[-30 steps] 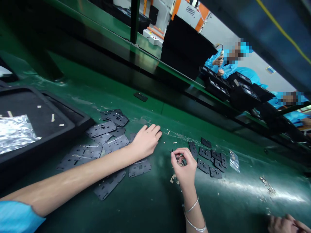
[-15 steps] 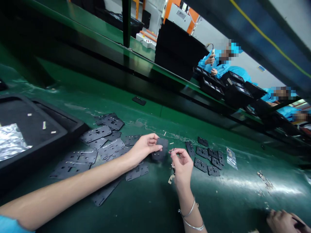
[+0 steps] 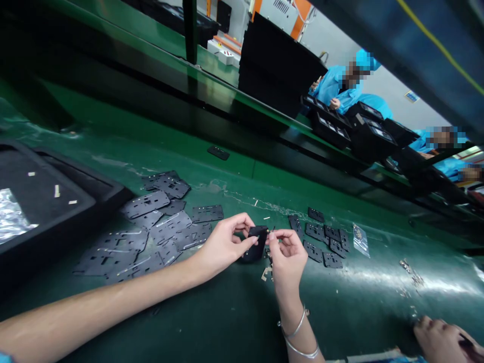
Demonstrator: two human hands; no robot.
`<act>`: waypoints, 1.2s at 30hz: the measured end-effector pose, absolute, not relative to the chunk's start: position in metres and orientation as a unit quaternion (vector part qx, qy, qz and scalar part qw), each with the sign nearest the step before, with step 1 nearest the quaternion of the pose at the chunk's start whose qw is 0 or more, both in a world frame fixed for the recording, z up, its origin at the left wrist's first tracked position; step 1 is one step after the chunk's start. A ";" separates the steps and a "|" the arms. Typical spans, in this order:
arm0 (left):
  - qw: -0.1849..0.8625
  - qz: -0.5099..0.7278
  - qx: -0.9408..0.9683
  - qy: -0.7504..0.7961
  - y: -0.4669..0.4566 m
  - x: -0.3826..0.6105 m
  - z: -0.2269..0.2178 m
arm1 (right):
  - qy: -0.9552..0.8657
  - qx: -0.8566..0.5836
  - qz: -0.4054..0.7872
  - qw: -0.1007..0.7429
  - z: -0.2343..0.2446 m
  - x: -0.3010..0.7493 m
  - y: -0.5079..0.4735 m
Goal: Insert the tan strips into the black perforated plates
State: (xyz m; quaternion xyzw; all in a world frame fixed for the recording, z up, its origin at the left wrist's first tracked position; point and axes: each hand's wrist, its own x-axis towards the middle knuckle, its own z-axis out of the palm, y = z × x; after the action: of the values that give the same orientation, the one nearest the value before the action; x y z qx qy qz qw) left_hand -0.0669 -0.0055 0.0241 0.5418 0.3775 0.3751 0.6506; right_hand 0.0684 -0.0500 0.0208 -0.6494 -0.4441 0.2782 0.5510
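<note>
My left hand [image 3: 223, 244] is closed on a small black plate [image 3: 256, 243], held just above the green table [image 3: 234, 307]. My right hand [image 3: 288, 254] pinches a tiny piece at the plate's upper right edge; the piece is too small to name. Small beige bits [image 3: 265, 274] lie on the table under my hands. To the left lies a spread of several larger dark plates [image 3: 159, 227]. To the right sits a row of several small black plates [image 3: 323, 242].
A black tray [image 3: 56, 201] with crinkled foil [image 3: 11, 217] stands at the left. A small clear bag [image 3: 359, 239] and metal bits [image 3: 410, 272] lie at the right. Another person's hand [image 3: 444, 340] is at the bottom right corner. People in blue work behind black trays [image 3: 363, 131].
My left hand picked a small black plate off the table and lifted it toward my right hand. My right hand came up to meet its edge.
</note>
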 end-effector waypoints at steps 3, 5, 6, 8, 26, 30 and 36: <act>0.643 0.375 0.551 0.377 -0.008 -0.067 0.024 | -0.456 -0.651 0.266 0.546 0.023 0.067 -0.051; 0.644 0.375 0.551 0.375 -0.008 -0.068 0.023 | -0.461 -0.651 0.266 0.541 0.024 0.068 -0.051; 0.646 0.374 0.550 0.374 -0.007 -0.068 0.023 | -0.462 -0.651 0.269 0.539 0.023 0.068 -0.050; 0.649 0.373 0.548 0.373 -0.007 -0.069 0.023 | -0.459 -0.647 0.284 0.538 0.023 0.071 -0.050; 0.637 0.382 0.558 0.370 -0.007 -0.070 0.024 | -0.433 -0.597 0.377 0.561 0.020 0.077 -0.046; 0.638 0.382 0.559 0.367 -0.007 -0.071 0.025 | -0.428 -0.589 0.382 0.569 0.020 0.077 -0.045; 0.645 0.378 0.555 0.365 -0.005 -0.071 0.026 | -0.422 -0.589 0.388 0.569 0.020 0.077 -0.045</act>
State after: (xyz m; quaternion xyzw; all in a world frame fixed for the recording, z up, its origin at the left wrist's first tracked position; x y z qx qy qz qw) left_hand -0.0706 -0.0051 0.0261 0.5548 0.3655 0.3780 0.6447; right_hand 0.0771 -0.0453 0.0200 -0.5891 -0.4225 0.3882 0.5690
